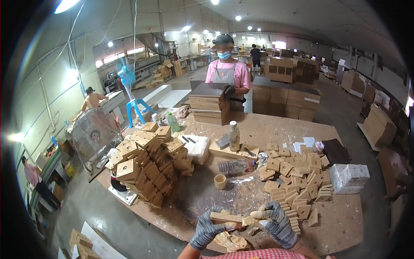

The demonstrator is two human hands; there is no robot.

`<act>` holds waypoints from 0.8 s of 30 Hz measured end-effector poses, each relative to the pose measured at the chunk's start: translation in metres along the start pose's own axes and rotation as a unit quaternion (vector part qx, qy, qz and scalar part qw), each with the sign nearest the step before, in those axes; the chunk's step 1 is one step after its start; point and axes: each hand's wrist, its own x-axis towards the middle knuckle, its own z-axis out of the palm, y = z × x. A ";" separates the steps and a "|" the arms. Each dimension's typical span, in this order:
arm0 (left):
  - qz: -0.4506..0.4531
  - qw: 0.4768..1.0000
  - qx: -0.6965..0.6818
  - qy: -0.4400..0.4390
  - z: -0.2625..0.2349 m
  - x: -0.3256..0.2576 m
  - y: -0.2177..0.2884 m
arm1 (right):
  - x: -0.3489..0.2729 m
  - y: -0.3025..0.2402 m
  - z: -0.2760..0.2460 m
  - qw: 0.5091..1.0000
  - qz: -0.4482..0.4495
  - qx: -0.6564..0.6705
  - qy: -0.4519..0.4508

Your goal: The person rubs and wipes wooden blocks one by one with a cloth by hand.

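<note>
Gripping flat tan wooden piece [225, 217], lower centre, between grey-gloved left hand [208, 228] and right hand [277, 223]; seemingly midway, with square tan blocks [299, 181] mid-right.

Ceiling lamps [238, 18]: small bright points above you.
Upper-left lamp [66, 5]: strong white glare.
Left wall [57, 64]: you see glowing patches.
Stacked blocks [148, 166]: pale tops, darker sides.
Far wall [299, 44]: soft, little detail for you.
Picture rim: black, with bent edges.
</note>
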 end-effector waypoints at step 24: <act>0.028 1.000 0.001 -0.002 -0.001 0.004 -0.002 | 0.003 0.005 -0.005 0.993 -0.080 -0.090 -0.014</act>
